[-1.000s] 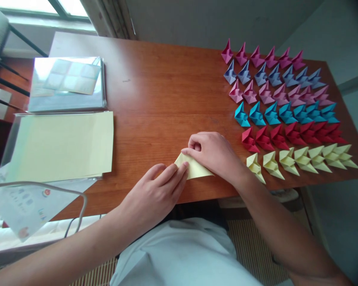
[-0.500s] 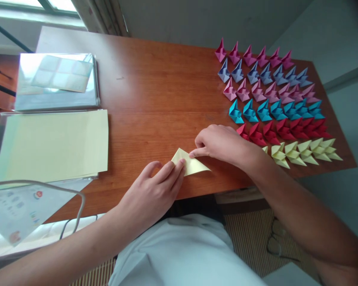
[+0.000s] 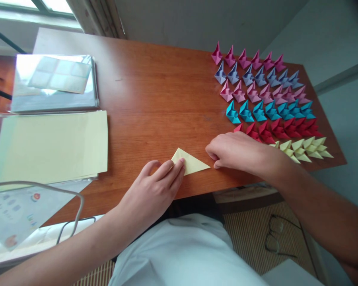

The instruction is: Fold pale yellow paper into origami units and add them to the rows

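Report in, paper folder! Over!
Left hand on folded yellow paper. Right hand curled beside its right tip, apart. Right arm partly hiding yellow origami row.

The wooden table [image 3: 143,107] carries a folded paper [image 3: 192,163] by its front edge, six rows of origami [image 3: 266,95] near its right edge, and two packs [image 3: 55,101] along its left edge.

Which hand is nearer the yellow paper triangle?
Left: the left hand touches the yellow paper triangle at its left part; the right hand sits just beyond its right tip, apparently not touching.
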### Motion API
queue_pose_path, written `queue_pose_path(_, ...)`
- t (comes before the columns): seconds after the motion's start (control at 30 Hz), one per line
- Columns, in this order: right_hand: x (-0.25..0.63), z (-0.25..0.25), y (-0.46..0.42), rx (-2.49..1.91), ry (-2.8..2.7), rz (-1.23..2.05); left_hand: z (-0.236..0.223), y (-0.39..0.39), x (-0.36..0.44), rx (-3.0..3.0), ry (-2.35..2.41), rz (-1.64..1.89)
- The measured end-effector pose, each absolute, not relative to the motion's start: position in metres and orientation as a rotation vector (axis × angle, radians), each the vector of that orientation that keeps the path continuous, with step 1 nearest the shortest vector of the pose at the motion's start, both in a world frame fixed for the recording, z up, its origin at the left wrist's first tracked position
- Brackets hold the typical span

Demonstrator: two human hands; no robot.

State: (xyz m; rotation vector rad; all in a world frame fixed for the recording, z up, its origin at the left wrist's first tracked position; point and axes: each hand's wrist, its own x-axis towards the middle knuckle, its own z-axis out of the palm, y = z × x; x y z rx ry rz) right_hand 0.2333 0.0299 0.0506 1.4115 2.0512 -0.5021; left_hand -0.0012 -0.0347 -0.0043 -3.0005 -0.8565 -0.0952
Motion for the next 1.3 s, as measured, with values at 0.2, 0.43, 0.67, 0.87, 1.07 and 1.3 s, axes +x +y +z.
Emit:
queue_pose_path(0.2,0.231,0.037,-0.005,1.707,2.283,-0.486,-0.005,-0.037,0.001,-3.087,-1.007,-0.122)
queue_pose_path(0.43,0.223,0.012,-0.034,1.942,2.372,-0.545,-0.010,-0.037,0.011,-3.129,-1.209,-0.345)
queue_pose_path(0.67,0.232,0.016,-0.035,2.159,2.430,-0.957,-0.008,-0.026,0.020,-3.078,-1.425,-0.495)
queue_pose_path(0.87,0.225,0.028,-0.031,2.354,2.689,-0.946,-0.005,-0.019,0.024,-3.117,-1.503,-0.621)
queue_pose_path(1.07,0.220,0.030,-0.018,2.445,2.769,-1.108,0.000,-0.012,0.027,-3.214,-1.760,-0.789)
queue_pose_path(1.3,0.222,0.020,-0.016,2.447,2.651,-1.668,0.001,-0.005,0.026,-3.347,-2.118,-1.515)
